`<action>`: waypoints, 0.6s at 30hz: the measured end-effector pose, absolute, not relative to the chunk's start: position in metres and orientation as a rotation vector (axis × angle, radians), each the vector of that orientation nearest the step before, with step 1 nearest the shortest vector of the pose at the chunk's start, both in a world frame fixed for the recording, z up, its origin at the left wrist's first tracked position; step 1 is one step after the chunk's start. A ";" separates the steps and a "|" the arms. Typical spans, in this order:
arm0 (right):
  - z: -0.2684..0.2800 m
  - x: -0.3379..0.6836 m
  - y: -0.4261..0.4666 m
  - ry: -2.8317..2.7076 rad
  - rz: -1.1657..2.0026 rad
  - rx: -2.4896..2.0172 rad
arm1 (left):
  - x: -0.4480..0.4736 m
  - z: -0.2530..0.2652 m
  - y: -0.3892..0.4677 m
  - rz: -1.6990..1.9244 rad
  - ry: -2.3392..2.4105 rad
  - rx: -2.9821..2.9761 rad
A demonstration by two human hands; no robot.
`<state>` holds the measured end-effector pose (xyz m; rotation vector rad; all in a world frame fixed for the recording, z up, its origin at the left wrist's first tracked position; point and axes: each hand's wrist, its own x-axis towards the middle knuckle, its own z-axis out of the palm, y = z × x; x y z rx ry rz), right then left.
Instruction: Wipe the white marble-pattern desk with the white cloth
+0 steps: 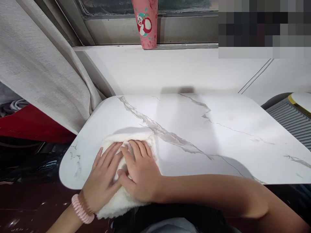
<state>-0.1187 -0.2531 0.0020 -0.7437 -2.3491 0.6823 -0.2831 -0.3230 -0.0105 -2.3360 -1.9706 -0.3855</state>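
Note:
A fluffy white cloth [114, 207] lies on the left part of a white marble-patterned table [233, 139], its lower edge hanging past the table's front. My left hand [104, 174] presses flat on it with the fingers stretched out; a pink coiled band circles that wrist. Beside it, my right hand [142, 174] also rests on the cloth, fingers spread. The two hands touch near the thumbs, the right thumb lying by the left hand's thumb side. Neither hand grips the cloth.
A pink patterned cup [148, 26] stands on the window ledge [109, 47] behind the table. A light curtain [43, 58] hangs at the left, with a red cloth [34, 126] below it. At the right is a grey ribbed surface [289, 116] with a yellow edge.

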 end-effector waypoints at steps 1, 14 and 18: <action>0.003 -0.122 -0.256 -2.342 0.697 -0.747 | -0.288 -0.011 -0.325 -0.384 -1.974 -2.339; -0.002 -0.220 -0.155 -2.280 0.517 -0.992 | -0.375 0.004 -0.186 -0.331 -1.998 -2.446; -0.006 -0.234 -0.105 -2.221 0.400 -1.156 | -0.390 0.000 -0.111 -0.402 -1.856 -2.573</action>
